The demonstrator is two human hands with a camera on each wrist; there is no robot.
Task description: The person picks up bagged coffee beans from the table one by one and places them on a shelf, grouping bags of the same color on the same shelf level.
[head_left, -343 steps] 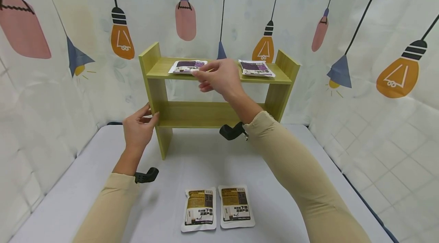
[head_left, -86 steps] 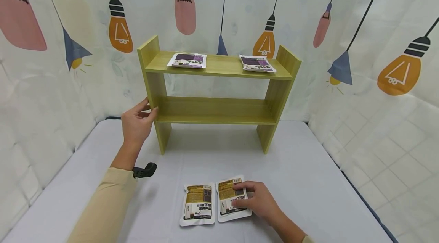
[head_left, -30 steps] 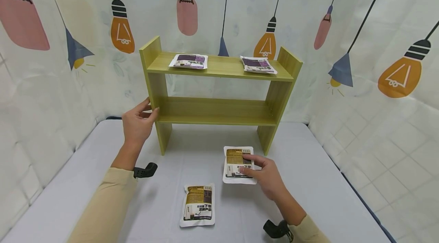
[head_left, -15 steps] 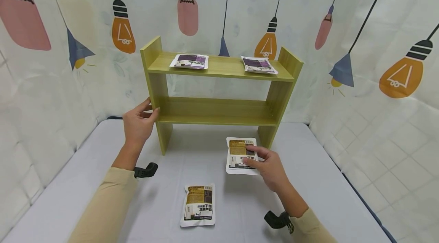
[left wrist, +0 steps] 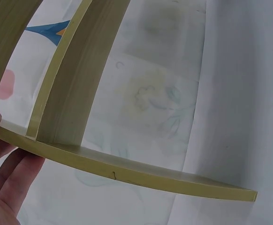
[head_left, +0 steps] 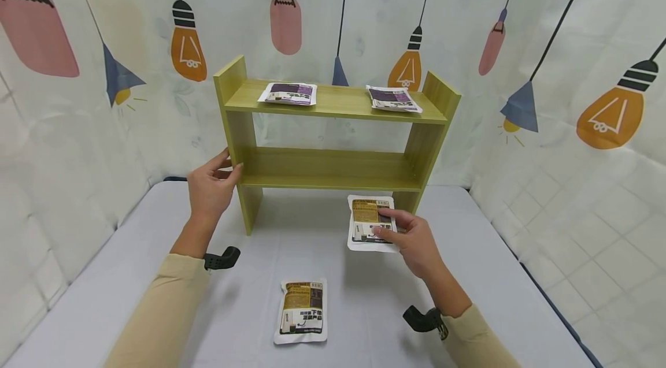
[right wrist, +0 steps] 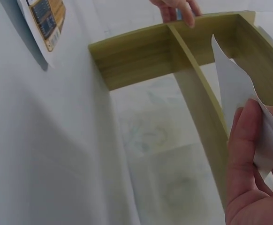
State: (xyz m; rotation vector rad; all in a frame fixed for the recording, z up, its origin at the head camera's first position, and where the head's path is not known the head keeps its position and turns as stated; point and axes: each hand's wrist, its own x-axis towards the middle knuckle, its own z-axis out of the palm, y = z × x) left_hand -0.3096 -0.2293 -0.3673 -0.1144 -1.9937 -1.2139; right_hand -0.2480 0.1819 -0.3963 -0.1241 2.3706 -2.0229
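Observation:
My left hand (head_left: 210, 188) grips the left side panel of a yellow-green wooden shelf (head_left: 328, 168), thumb on the front and fingers behind, as the left wrist view also shows. My right hand (head_left: 416, 241) pinches a white pouch with a gold and black label (head_left: 366, 220) by its right edge, in front of the shelf's lower right leg. In the right wrist view the pouch (right wrist: 237, 89) appears nearly edge-on between thumb and fingers. Another gold-labelled pouch (head_left: 302, 311) lies flat on the white table. Two purple-labelled pouches lie on the top board, one left (head_left: 288, 94), one right (head_left: 393, 99).
The shelf stands at the back of the white-covered table (head_left: 250, 310), near a fabric backdrop (head_left: 322, 10) printed with hanging lamps. Its middle board (head_left: 328, 170) bears nothing. Each wrist wears a black camera band (head_left: 222, 258).
The right hand has left the top board, taken the right gold-labelled pouch off the table and raised it forward toward the shelf. The left hand stays on the side panel.

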